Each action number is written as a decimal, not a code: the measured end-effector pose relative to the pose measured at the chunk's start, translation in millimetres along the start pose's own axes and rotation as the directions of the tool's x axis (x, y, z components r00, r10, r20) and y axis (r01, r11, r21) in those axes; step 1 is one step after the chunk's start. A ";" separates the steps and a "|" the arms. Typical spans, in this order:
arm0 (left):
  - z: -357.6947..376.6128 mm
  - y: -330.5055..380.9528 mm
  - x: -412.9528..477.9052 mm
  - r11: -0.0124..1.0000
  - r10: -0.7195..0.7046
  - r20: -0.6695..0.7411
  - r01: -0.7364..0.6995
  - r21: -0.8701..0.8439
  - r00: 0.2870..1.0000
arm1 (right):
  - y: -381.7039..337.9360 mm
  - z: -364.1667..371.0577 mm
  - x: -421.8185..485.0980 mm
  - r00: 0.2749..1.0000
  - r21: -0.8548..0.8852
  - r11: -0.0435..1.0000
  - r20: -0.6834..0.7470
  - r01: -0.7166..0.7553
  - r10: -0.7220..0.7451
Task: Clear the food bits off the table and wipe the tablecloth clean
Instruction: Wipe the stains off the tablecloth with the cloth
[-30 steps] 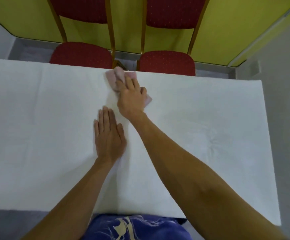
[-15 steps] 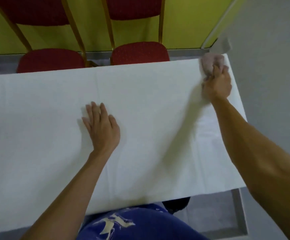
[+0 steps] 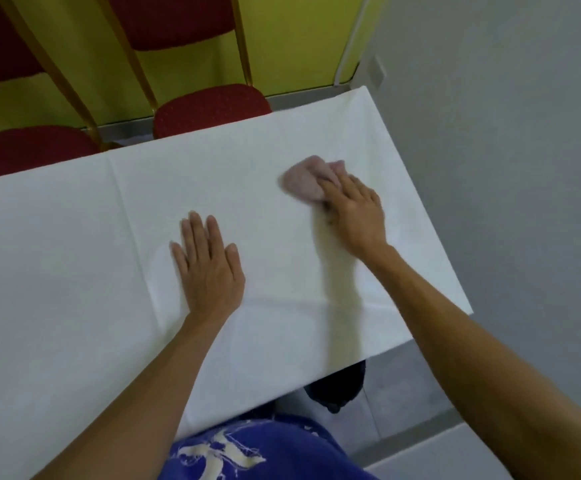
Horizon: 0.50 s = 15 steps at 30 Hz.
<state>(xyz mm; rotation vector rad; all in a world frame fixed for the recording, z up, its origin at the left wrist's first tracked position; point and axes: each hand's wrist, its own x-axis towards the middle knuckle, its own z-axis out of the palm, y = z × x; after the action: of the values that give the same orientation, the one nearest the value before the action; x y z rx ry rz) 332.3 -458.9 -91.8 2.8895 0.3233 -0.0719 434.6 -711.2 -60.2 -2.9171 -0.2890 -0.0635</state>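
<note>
A white tablecloth covers the table in front of me. My right hand presses a crumpled pink cloth onto the tablecloth near the table's right end; the cloth sticks out past my fingertips and is motion-blurred. My left hand lies flat, palm down, fingers slightly spread, on the cloth's middle, holding nothing. I see no food bits on the tablecloth.
Two red padded chairs with gold frames stand at the far side, against a yellow wall. A grey wall runs close along the table's right end. A dark object sits on the floor under the near right corner.
My right hand has swept the pink cloth from the far right corner back toward me and leftward. The left hand stays flat in place. My view has turned further right.
</note>
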 end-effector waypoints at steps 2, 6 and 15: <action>-0.2 1.0 -1.2 1.000 -0.004 0.002 0.004 0.000 1.000 | 45.6 -12.8 4.7 0.980 -0.035 0.979 -0.014 -0.198 0.198; 0.6 5.8 -1.9 1.000 -0.023 -0.009 0.022 -0.019 1.000 | 15.2 -19.9 -5.5 0.917 -0.063 0.916 0.020 -0.395 0.397; -1.6 5.2 -2.7 1.000 0.003 0.001 -0.003 0.008 1.000 | -113.0 -3.3 -115.4 0.994 0.144 0.990 0.110 0.010 -0.026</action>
<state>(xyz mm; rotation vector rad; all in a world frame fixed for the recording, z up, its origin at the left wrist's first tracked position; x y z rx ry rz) 330.8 -464.0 -88.9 2.8972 0.3189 -0.0747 299.0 -625.4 -41.4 -2.7800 -0.3246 0.1139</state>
